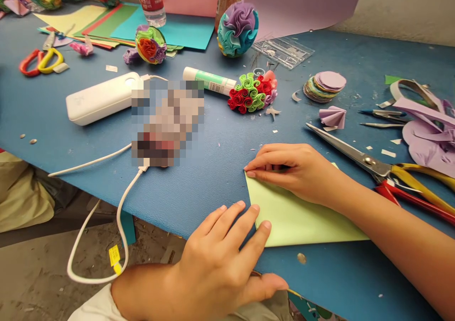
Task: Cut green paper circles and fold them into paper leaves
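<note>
A light green sheet of paper (302, 216), which looks folded, lies near the front edge of the blue table. My right hand (295, 171) pinches its upper left corner between thumb and fingers. My left hand (227, 250) is open, palm down with fingers apart, at the left edge of the paper. Its fingertips reach that edge, and the thumb points right over the table's front edge. Part of the paper is hidden under my right hand and forearm.
Large scissors (373, 164) lie open right of my right hand, beside purple paper scraps (426, 131). Behind are a curled-paper flower cluster (252, 93), a glue stick (209, 80), stacked paper discs (325, 85) and a paper ball (238, 29). A white power bank (103, 98) and cable (122, 207) are left.
</note>
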Tool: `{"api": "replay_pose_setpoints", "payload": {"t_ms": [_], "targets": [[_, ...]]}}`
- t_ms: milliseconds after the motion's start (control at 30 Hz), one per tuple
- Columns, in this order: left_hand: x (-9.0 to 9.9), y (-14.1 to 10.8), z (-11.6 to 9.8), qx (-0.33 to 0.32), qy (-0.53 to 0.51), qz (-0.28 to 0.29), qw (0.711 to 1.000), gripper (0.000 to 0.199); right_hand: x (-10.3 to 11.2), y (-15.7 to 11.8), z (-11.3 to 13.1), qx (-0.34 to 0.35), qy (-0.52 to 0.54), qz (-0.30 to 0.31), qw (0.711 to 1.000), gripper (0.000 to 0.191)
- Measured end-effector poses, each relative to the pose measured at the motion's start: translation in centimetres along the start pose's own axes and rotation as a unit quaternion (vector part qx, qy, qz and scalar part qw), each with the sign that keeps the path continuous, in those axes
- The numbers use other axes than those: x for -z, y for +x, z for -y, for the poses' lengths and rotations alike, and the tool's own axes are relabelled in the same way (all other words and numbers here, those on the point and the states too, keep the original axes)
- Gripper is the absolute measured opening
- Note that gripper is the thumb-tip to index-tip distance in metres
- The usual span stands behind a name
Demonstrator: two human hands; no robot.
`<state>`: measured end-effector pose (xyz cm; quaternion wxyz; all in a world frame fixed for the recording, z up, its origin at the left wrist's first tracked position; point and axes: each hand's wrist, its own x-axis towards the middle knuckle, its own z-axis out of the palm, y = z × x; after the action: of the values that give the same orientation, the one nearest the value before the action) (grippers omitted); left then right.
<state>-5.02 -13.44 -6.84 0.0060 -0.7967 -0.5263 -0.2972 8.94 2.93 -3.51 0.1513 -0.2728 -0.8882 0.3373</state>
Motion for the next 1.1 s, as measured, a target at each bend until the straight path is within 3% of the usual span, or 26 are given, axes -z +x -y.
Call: {"api": "replay_pose_setpoints", "payload": {"t_ms": [467, 733, 1100], "targets": [[0.0, 0.0, 0.1, 0.005, -0.009, -0.002, 1.000, 0.049, 0.1, -0.5, 0.0, 0.049, -0.087, 0.009, 0.995, 0.027], [1.6, 0.9, 0.1, 0.012, -0.017, 0.107, 0.994, 0.040, 0.3, -0.6, 0.7, 0.056, -0.175, 0.027, 0.983, 0.027], [1.5, 1.1, -0.6, 0.056, -0.027, 0.089, 0.994, 0.027, -0.4, -0.3, -0.2, 0.044, -0.075, -0.014, 0.996, 0.023]]}}
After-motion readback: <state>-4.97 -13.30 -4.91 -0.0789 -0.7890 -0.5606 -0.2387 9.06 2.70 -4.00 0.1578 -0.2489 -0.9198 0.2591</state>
